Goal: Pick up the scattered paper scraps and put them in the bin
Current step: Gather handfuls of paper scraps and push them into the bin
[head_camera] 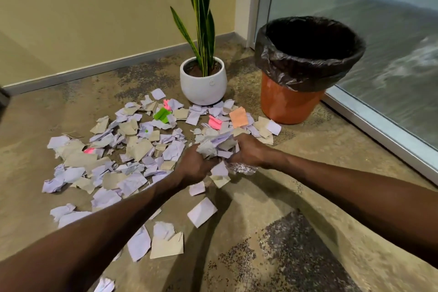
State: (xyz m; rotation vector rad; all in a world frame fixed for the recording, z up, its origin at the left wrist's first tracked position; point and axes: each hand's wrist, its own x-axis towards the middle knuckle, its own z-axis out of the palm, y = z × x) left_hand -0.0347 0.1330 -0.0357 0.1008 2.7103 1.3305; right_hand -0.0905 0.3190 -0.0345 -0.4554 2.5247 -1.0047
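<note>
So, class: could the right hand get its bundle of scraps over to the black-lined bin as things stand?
Probably yes: the right hand grips the scrap bundle, and the bin stands open-topped ahead to its right with nothing between.

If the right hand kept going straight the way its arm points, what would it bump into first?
Probably the bunch of scraps it already grips together with the left hand. Beyond that, the right hand would likely meet the loose scraps on the floor; depth is hard to judge.

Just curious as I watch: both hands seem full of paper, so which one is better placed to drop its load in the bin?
Probably the right hand. It grips the bundle of scraps on the side nearer the bin, which stands ahead to the right. The left hand would have to cross over.
</note>
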